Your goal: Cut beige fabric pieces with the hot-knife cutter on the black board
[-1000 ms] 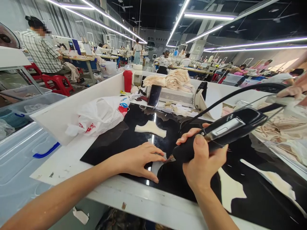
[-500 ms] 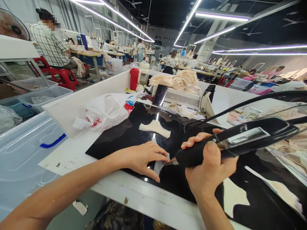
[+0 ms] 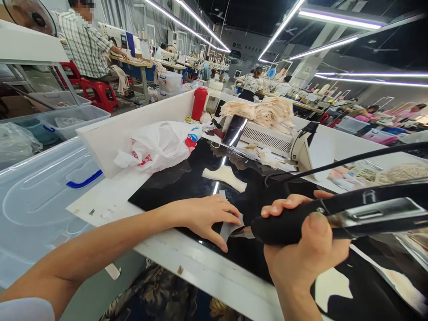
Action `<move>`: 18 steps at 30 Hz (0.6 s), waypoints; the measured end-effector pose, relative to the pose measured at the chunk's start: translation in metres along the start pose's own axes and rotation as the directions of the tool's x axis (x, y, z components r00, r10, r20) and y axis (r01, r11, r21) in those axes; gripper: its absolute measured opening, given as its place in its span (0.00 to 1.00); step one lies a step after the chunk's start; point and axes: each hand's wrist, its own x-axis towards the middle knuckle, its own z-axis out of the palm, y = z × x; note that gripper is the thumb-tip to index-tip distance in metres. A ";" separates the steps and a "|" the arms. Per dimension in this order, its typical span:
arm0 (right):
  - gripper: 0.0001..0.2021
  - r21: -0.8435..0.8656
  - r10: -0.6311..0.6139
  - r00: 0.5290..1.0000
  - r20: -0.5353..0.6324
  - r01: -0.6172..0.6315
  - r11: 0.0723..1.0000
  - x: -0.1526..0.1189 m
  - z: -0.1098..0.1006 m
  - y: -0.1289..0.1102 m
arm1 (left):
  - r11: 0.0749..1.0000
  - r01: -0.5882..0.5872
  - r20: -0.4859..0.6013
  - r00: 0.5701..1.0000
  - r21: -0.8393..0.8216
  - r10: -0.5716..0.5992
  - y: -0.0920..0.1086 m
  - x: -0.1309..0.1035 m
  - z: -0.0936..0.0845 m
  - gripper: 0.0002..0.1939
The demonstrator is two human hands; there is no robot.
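My right hand [image 3: 307,240] is wrapped round a black handheld tool [image 3: 294,223] with a metal tip and a cable. The tip touches the edge of a small grey translucent piece [image 3: 229,229] on the glossy black sheet [image 3: 174,187]. My left hand [image 3: 210,220] lies over that piece with its fingers spread, the fingertips close to the tool tip. Just beyond my left hand is a curved cream piece [image 3: 225,177]. Another cream piece [image 3: 331,285] rests on the black sheet below my right hand.
A white plastic bag [image 3: 160,145] lies at the left of the table. Behind are a red cup [image 3: 199,103], a phone [image 3: 235,130] and a pile of cream fabric [image 3: 261,111]. A lidded clear bin [image 3: 43,196] stands left; a person [image 3: 83,44] sits beyond.
The view has shifted, so the scene sits farther right. The grey piece now curls up more at the tool tip. Both hands keep much the same pose.
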 end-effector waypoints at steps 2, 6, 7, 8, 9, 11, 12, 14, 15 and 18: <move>0.19 -0.004 0.014 1.000 0.011 -0.014 1.000 -0.002 0.001 -0.002 | 1.000 0.006 -0.009 1.000 -0.011 -0.006 0.000 0.000 0.000 0.32; 0.19 -0.002 0.005 1.000 0.012 -0.005 1.000 -0.004 0.001 -0.001 | 1.000 0.010 -0.017 1.000 -0.027 -0.010 0.001 0.001 0.000 0.34; 0.19 -0.001 -0.001 1.000 0.012 0.001 1.000 -0.004 0.001 0.000 | 1.000 0.011 -0.015 1.000 -0.026 -0.012 0.001 0.001 -0.001 0.34; 0.19 -0.003 -0.004 1.000 0.013 0.004 1.000 -0.004 0.001 0.001 | 1.000 0.012 -0.010 1.000 -0.024 -0.013 0.001 0.001 -0.001 0.34; 0.19 -0.007 -0.004 1.000 0.014 0.004 1.000 -0.004 0.001 0.002 | 1.000 0.012 -0.005 1.000 -0.020 -0.012 0.001 0.001 -0.001 0.34; 0.19 -0.016 0.003 1.000 0.009 -0.003 1.000 -0.004 0.002 0.002 | 1.000 0.007 0.003 1.000 -0.014 -0.007 0.001 0.001 -0.001 0.35; 0.19 -0.019 0.012 1.000 0.003 -0.012 1.000 -0.004 0.002 0.001 | 1.000 0.003 0.004 1.000 -0.013 -0.003 0.001 0.001 -0.001 0.35; 0.19 -0.019 0.031 0.999 -0.008 -0.031 0.999 -0.004 0.002 -0.001 | 1.000 -0.001 0.001 1.000 -0.016 0.001 0.000 0.001 -0.001 0.35; 0.20 -0.017 0.040 0.999 -0.013 -0.040 0.999 -0.004 0.002 -0.002 | 1.000 0.000 -0.003 1.000 -0.019 0.000 0.000 0.000 -0.001 0.35; 0.20 -0.006 0.058 0.998 -0.023 -0.058 0.998 -0.005 0.000 -0.006 | 1.000 -0.001 -0.013 1.000 -0.022 0.000 -0.001 0.000 0.000 0.35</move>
